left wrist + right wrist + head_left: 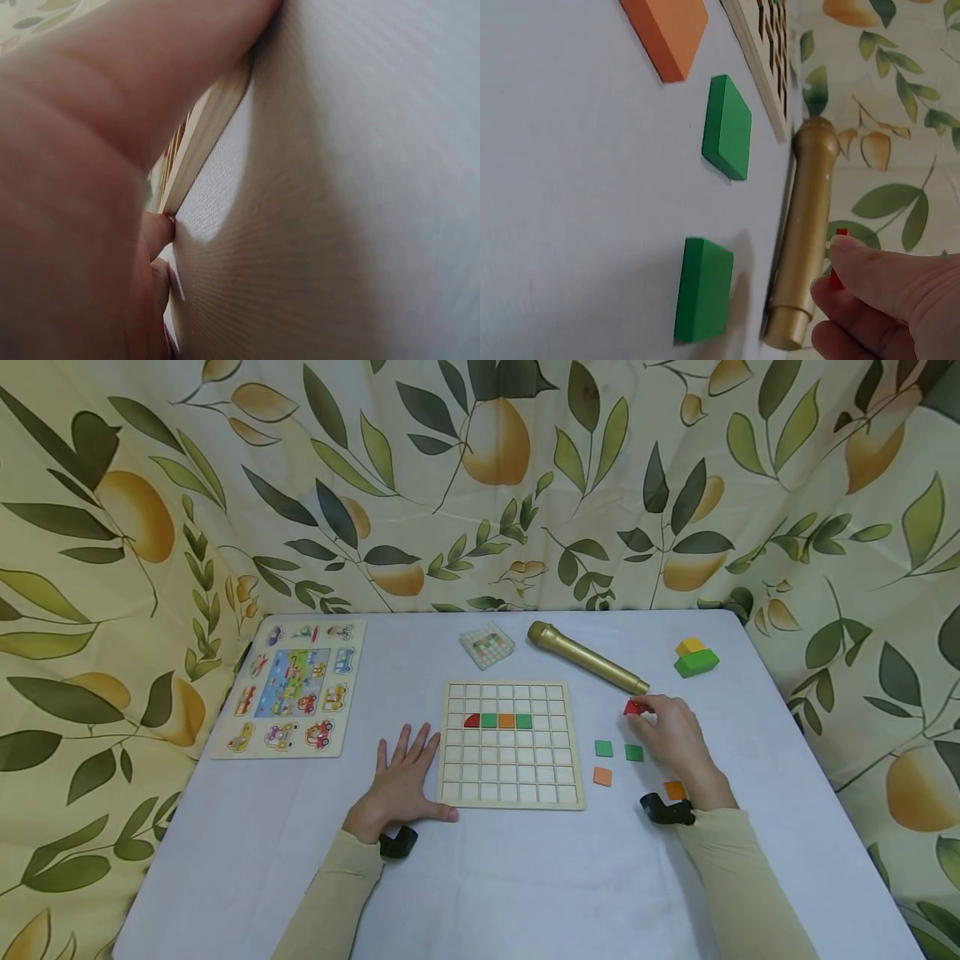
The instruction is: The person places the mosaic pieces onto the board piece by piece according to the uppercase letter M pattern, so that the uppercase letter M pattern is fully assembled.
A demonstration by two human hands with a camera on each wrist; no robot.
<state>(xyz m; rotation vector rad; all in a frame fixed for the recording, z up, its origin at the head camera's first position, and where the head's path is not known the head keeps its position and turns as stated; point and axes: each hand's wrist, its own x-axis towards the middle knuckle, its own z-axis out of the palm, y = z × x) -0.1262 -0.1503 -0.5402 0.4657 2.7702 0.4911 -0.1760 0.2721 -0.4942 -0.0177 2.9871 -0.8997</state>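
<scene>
My right hand [675, 743] pinches a small red piece [632, 707] between thumb and fingers, right of the wooden grid board [507, 772]. The red piece's edge shows between the fingertips in the right wrist view. On the board, one row holds a red piece with a curved side [472, 721], a green square [489, 721], an orange square [507, 721] and another green square [524, 722]. My left hand [401, 789] rests on the table with fingers spread, along the board's left edge, thumb by its lower left corner.
Loose green tiles [603, 748] and orange tiles [602, 776] lie between the board and my right hand. Behind are a gold microphone [588, 658], a small patterned card [487, 645] and a green block [696, 663] against a yellow one [690, 646]. A picture puzzle board [225, 747] lies left.
</scene>
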